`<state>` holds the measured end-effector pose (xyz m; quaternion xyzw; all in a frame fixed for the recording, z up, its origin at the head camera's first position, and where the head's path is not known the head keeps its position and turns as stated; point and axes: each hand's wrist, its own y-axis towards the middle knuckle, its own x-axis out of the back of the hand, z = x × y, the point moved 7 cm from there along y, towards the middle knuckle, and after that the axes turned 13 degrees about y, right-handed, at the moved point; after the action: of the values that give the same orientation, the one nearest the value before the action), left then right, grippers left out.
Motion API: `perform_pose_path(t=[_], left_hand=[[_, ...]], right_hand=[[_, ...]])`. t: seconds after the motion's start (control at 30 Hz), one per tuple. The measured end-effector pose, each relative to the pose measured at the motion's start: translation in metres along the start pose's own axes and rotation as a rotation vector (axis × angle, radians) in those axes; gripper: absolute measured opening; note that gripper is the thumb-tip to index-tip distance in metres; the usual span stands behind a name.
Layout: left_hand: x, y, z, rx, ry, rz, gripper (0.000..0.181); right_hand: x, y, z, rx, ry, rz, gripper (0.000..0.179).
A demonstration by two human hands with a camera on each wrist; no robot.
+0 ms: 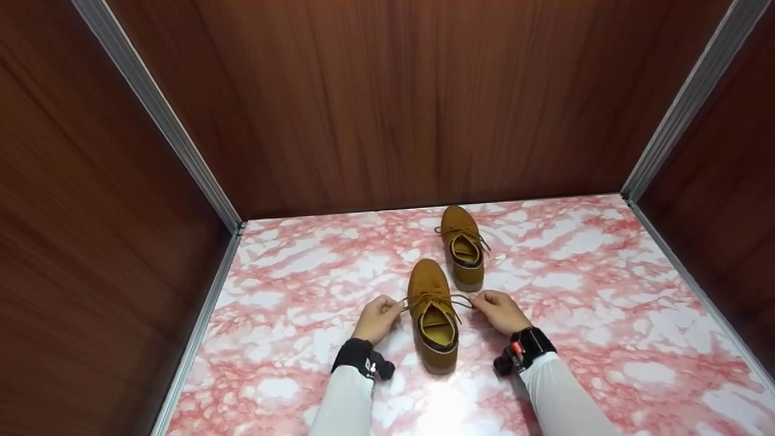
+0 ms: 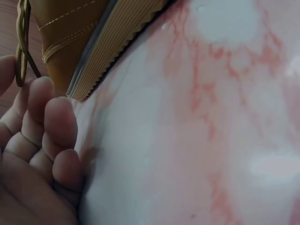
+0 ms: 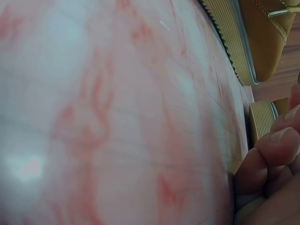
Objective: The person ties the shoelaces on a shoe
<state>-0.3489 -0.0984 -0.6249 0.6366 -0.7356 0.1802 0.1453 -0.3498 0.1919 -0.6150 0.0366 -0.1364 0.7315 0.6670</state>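
A tan lace-up shoe (image 1: 427, 277) stands upright on the surface with its toe pointing away from me. On its left side, my left hand (image 1: 376, 320) pinches a loop of the brown shoelace (image 2: 19, 51) between thumb and finger. My right hand (image 1: 502, 312) pinches the lace loop (image 1: 461, 297) on the other side. Both loops stretch outward from a knot over the shoe's tongue. In the right wrist view, the lace's metal-tipped end (image 3: 277, 13) hangs beside the shoe's upper; the pinch itself is mostly out of that view.
The matching tan shoe (image 1: 458, 221) stands farther back and slightly right, its laces tied in a bow. Beneath both shoes lies a red-and-white marbled surface (image 1: 303, 315). Dark wood panels (image 1: 363, 109) with grey metal edging rise at the back and on both sides.
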Motion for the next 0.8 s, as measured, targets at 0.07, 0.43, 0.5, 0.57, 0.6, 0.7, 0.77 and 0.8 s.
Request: perform_pose_path(t=[0.07, 0.43, 0.5, 0.57, 0.6, 0.7, 0.77, 0.8], left_hand=[[-0.0006, -0.0006, 0.0003, 0.002, -0.018, 0.000, 0.022], [-0.0018, 0.0001, 0.0023, 0.012, -0.096, 0.001, 0.026], [-0.0024, -0.0005, 0.0029, 0.017, -0.097, -0.002, 0.031], [-0.0030, -0.0011, 0.0034, 0.024, -0.087, -0.013, 0.035], [-0.0031, -0.0016, 0.0032, 0.021, -0.079, -0.021, 0.036], [-0.0038, -0.0036, 0.0012, 0.024, -0.057, -0.058, 0.039], [-0.0049, -0.0053, -0.0001, 0.024, -0.037, -0.087, 0.039], [-0.0056, -0.0064, -0.0006, 0.026, -0.028, -0.101, 0.040]], right_hand=[[-0.0006, -0.0001, -0.0012, -0.010, 0.015, -0.001, 0.041], [-0.0021, -0.0013, -0.0024, 0.005, 0.032, -0.007, 0.037], [-0.0024, -0.0021, -0.0037, -0.003, 0.038, -0.005, 0.037], [-0.0031, -0.0029, -0.0042, -0.005, 0.042, -0.001, 0.038], [-0.0033, -0.0031, -0.0043, -0.005, 0.045, -0.001, 0.037], [-0.0032, -0.0034, -0.0030, 0.011, 0.052, -0.012, 0.036], [-0.0028, -0.0039, -0.0026, 0.015, 0.056, -0.024, 0.034], [-0.0027, -0.0044, -0.0027, 0.013, 0.061, -0.029, 0.034]])
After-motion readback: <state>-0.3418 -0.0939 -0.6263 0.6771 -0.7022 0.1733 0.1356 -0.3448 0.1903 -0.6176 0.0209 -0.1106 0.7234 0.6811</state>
